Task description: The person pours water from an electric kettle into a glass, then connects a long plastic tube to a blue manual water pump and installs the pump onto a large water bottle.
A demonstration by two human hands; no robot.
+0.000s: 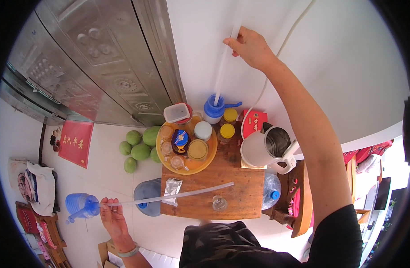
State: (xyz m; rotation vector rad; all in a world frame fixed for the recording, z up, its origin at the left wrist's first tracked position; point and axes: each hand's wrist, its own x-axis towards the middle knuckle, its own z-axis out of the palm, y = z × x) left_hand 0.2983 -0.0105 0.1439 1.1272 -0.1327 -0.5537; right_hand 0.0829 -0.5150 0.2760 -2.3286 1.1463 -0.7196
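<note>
Seen from above, the left hand (112, 216) pinches a blue hand pump (82, 204) by its long clear tube (169, 195). That tube lies nearly level, running right and slightly upward over a small wooden table (240, 187), its pump head pointing left. Below it sit a blue water jug (147, 194) on the floor and a silver foil packet (171, 190) and a small glass (219, 203) on the table.

Green melons (135, 149) lie on the pale tiled floor beside a grey metal door (97, 62). A yellow tray (205, 165) holds lidded jars and glass cups. Behind it a second blue pump (214, 109) stands with its clear tube (223, 62) upright against the white wall, gripped near the top by the right hand (251, 47). Further right are two yellow-lidded jars (227, 126), a red box (254, 123) and an open white electric kettle (267, 149).
</note>
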